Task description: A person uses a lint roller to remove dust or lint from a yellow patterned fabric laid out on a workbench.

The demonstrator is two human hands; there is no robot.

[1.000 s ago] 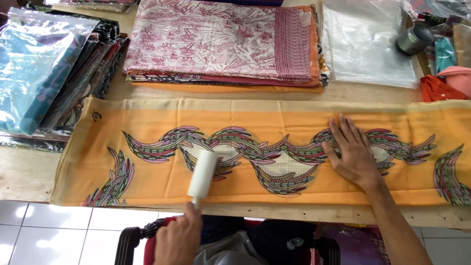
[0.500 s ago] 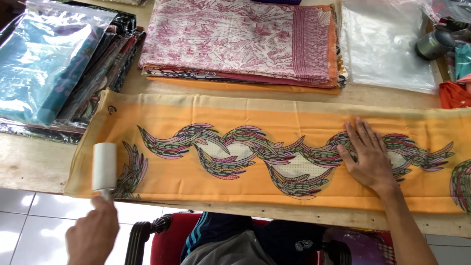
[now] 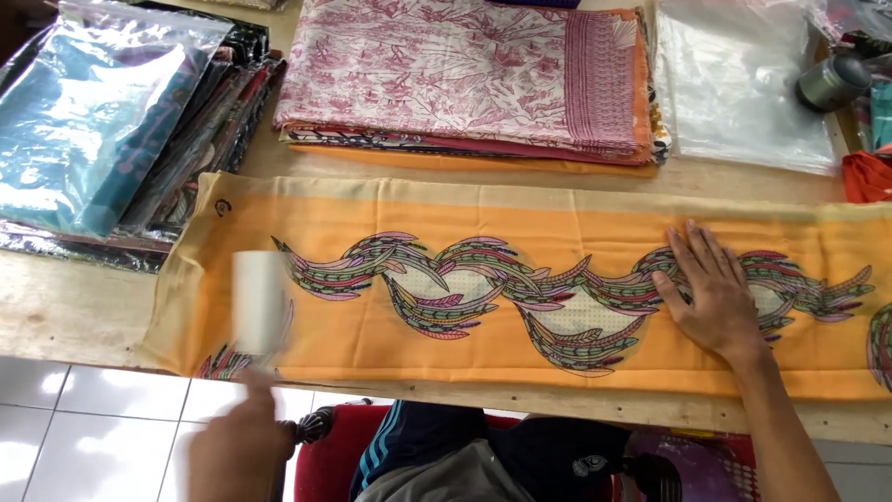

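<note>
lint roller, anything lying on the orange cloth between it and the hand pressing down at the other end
Nothing visible. The lint roller, held by the left hand, sits near the left end of the orange cloth; the stretch to the flat right hand shows only the printed pattern.

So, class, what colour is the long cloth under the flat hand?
Orange cloth with a multicoloured wavy band; head view.

Folded pink patterned cloths [image 3: 465, 74] stacked at the worktop's [image 3: 74, 307] back, bagged blue fabrics [image 3: 93, 121] left, clear plastic bags [image 3: 743, 84] right, beside a grey tape roll [image 3: 830, 82].
</note>
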